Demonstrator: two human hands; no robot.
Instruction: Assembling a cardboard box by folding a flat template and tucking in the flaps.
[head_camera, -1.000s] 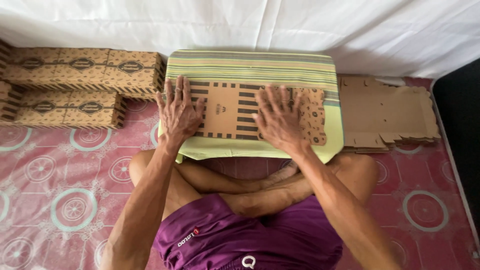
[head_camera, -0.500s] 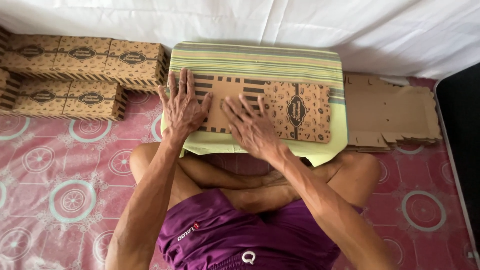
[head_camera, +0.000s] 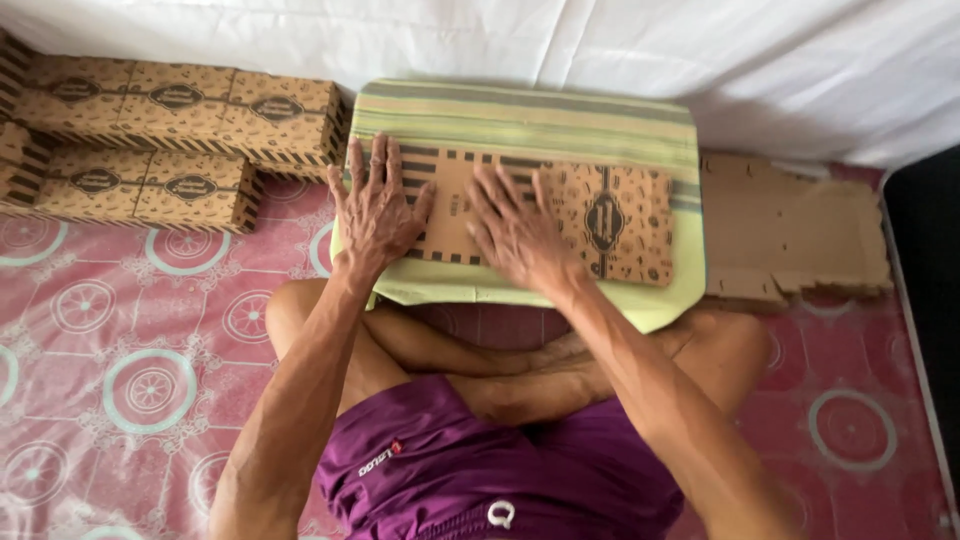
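Both hands flat, fingers spread: left hand (head_camera: 375, 205), right hand (head_camera: 515, 230) pressing half-folded printed carton blank (head_camera: 560, 215) on striped cushion (head_camera: 520, 125). Finished boxes (head_camera: 180, 120) stacked left; flat blanks (head_camera: 790, 235) right, unfolded.

Finished brown boxes (head_camera: 150, 140) stacked left — flat cardboard blanks (head_camera: 800, 240) right, white sheet (head_camera: 700, 60)

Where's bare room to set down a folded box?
Free: pink mat below the stacked boxes, and mat right of the knee, below the flat cardboard. Crowded: cushion, with both hands, left hand and right hand, on the carton.
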